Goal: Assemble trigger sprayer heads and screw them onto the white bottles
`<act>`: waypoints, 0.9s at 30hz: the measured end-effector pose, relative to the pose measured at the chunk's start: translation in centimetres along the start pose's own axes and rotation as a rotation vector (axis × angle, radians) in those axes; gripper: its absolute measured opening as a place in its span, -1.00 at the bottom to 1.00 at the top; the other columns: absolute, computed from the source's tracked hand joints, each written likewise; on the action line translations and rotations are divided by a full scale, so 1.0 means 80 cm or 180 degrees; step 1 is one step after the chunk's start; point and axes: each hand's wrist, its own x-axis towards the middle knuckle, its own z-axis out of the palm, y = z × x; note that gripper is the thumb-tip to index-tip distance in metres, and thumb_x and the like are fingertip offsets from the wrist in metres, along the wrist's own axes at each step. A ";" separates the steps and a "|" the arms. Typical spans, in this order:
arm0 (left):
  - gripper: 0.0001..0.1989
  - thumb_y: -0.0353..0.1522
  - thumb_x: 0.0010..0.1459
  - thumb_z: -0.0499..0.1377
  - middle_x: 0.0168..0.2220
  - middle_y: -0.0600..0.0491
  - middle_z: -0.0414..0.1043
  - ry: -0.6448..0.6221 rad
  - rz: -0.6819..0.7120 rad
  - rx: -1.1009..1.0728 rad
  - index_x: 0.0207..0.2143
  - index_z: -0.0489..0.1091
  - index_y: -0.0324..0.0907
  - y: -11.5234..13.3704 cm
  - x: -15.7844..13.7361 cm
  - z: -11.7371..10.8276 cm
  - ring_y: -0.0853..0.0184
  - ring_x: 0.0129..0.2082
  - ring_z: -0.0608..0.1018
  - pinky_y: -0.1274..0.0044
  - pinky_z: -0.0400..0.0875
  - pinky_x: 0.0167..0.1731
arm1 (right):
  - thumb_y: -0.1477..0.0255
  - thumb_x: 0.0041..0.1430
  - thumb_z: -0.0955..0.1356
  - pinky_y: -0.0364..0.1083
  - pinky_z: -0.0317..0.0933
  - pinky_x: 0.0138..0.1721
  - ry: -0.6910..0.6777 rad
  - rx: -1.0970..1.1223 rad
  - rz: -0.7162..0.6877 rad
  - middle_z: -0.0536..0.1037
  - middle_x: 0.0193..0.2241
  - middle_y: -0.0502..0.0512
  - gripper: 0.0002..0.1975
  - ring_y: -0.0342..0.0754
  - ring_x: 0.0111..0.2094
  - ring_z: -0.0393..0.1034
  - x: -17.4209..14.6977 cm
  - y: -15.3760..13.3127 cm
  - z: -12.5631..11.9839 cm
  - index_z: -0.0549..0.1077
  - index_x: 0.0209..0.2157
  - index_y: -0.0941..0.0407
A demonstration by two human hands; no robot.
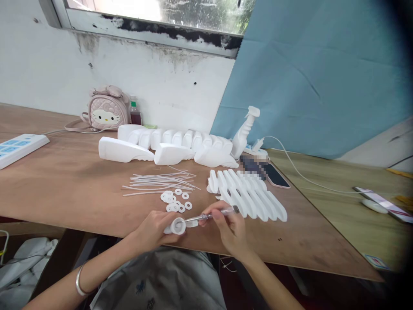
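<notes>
At the table's front edge, my left hand (pixel 151 231) is closed around a white spray head (pixel 177 226), its round collar facing me. My right hand (pixel 232 227) grips a screwdriver (pixel 227 210) with a clear handle; its thin metal shaft reaches left, and the tip is at the collar's opening. How deep the tip sits I cannot tell. Just beyond my left hand lie several white ring washers (pixel 188 205), loose and partly overlapping. Behind them thin white tubes (pixel 155 183) are spread out. Rows of white plastic spray-head parts (pixel 248 198) lie beyond my right hand.
White bottles (pixel 125 149) lie in rows at the back; one spray bottle (pixel 240 140) stands upright. A pink bag (pixel 108 113) and a small bottle (pixel 136 115) stand by the wall. Phones (pixel 276 175) and a cable (pixel 300 173) are at right, a power strip (pixel 21 146) at left.
</notes>
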 end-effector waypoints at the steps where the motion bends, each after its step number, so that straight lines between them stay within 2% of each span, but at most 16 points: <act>1: -0.77 -0.27 0.13 0.04 -0.47 0.02 0.43 0.0007 -0.0058 -0.0007 -0.26 0.31 -0.25 0.001 0.000 -0.001 0.37 -0.50 0.46 0.60 0.27 -0.48 | 0.45 0.19 0.19 -0.20 0.32 -0.42 -0.0034 -0.0161 -0.0263 0.49 -0.49 0.02 -0.86 -0.17 -0.46 0.43 -0.002 -0.002 0.000 0.36 -0.35 0.11; 4: -0.76 -0.27 0.12 0.04 -0.42 0.02 0.45 0.0013 -0.0152 0.0007 -0.20 0.30 -0.23 0.002 0.000 -0.001 0.36 -0.47 0.48 0.60 0.28 -0.45 | 0.52 0.12 0.24 -0.16 0.32 -0.36 -0.0299 -0.0661 -0.1255 0.51 -0.42 0.06 -0.87 -0.13 -0.38 0.42 -0.006 -0.013 -0.001 0.35 -0.26 0.10; 6: -0.76 -0.27 0.13 0.04 -0.41 0.02 0.46 0.0029 -0.0144 0.0099 -0.19 0.29 -0.22 0.002 0.000 0.000 0.35 -0.45 0.49 0.60 0.28 -0.45 | 0.53 0.11 0.24 -0.16 0.33 -0.37 -0.0380 -0.0961 -0.1686 0.50 -0.45 0.05 -0.83 -0.12 -0.39 0.42 -0.006 -0.020 0.001 0.32 -0.22 0.10; 10: -0.79 -0.28 0.12 0.04 -0.46 0.02 0.45 0.0153 -0.0092 0.0308 -0.25 0.28 -0.23 0.001 0.001 0.002 0.35 -0.50 0.47 0.60 0.26 -0.51 | 0.54 0.10 0.25 -0.17 0.33 -0.43 -0.0318 -0.1446 -0.1999 0.50 -0.48 0.10 -0.82 -0.12 -0.44 0.42 -0.005 -0.025 0.011 0.29 -0.21 0.15; 13: -0.84 -0.30 0.12 0.04 -0.52 0.06 0.41 0.0206 -0.0260 0.0289 -0.35 0.27 -0.22 0.001 0.003 0.000 0.39 -0.57 0.43 0.62 0.21 -0.57 | 0.53 0.09 0.26 -0.14 0.34 -0.43 -0.0238 -0.1595 -0.2275 0.51 -0.47 0.15 -0.81 -0.08 -0.44 0.42 -0.005 -0.022 0.019 0.28 -0.21 0.18; 15: -0.84 -0.29 0.13 0.03 -0.53 0.07 0.40 0.0168 -0.0329 0.0224 -0.37 0.26 -0.23 0.001 0.004 -0.001 0.41 -0.58 0.42 0.63 0.20 -0.58 | 0.53 0.09 0.26 -0.16 0.33 -0.43 -0.0144 -0.1393 -0.1982 0.50 -0.47 0.11 -0.85 -0.12 -0.45 0.42 -0.005 -0.019 0.019 0.30 -0.24 0.16; 18: -0.82 -0.28 0.13 0.04 -0.52 0.06 0.40 0.0086 -0.0241 0.0253 -0.31 0.27 -0.24 0.001 0.003 -0.001 0.40 -0.57 0.42 0.62 0.20 -0.56 | 0.52 0.13 0.24 -0.22 0.30 -0.43 -0.0105 -0.0883 -0.0844 0.48 -0.50 0.02 -0.93 -0.18 -0.47 0.41 -0.004 -0.014 0.014 0.34 -0.33 0.12; 20: -0.81 -0.29 0.12 0.05 -0.51 0.05 0.41 0.0041 -0.0215 0.0287 -0.29 0.28 -0.24 0.001 0.002 0.000 0.40 -0.56 0.42 0.62 0.20 -0.55 | 0.48 0.16 0.23 -0.22 0.30 -0.42 -0.0109 -0.0556 -0.0218 0.48 -0.51 0.01 -0.91 -0.19 -0.47 0.41 -0.002 -0.011 0.009 0.36 -0.36 0.12; 23: -0.80 -0.28 0.13 0.04 -0.51 0.04 0.41 0.0030 -0.0230 0.0259 -0.27 0.28 -0.24 0.002 0.001 0.001 0.41 -0.57 0.42 0.63 0.21 -0.54 | 0.42 0.19 0.22 -0.20 0.32 -0.39 -0.0048 -0.0029 0.0169 0.47 -0.50 0.01 -0.87 -0.18 -0.45 0.42 0.001 -0.006 0.006 0.36 -0.37 0.13; 27: -0.78 -0.26 0.14 0.03 -0.54 0.06 0.39 0.0059 -0.0289 0.0203 -0.31 0.29 -0.24 0.004 0.004 -0.001 0.42 -0.59 0.40 0.63 0.18 -0.57 | 0.38 0.19 0.21 -0.19 0.34 -0.42 0.0025 0.0486 0.0356 0.48 -0.48 0.02 -0.84 -0.18 -0.47 0.42 0.004 0.001 0.007 0.36 -0.38 0.14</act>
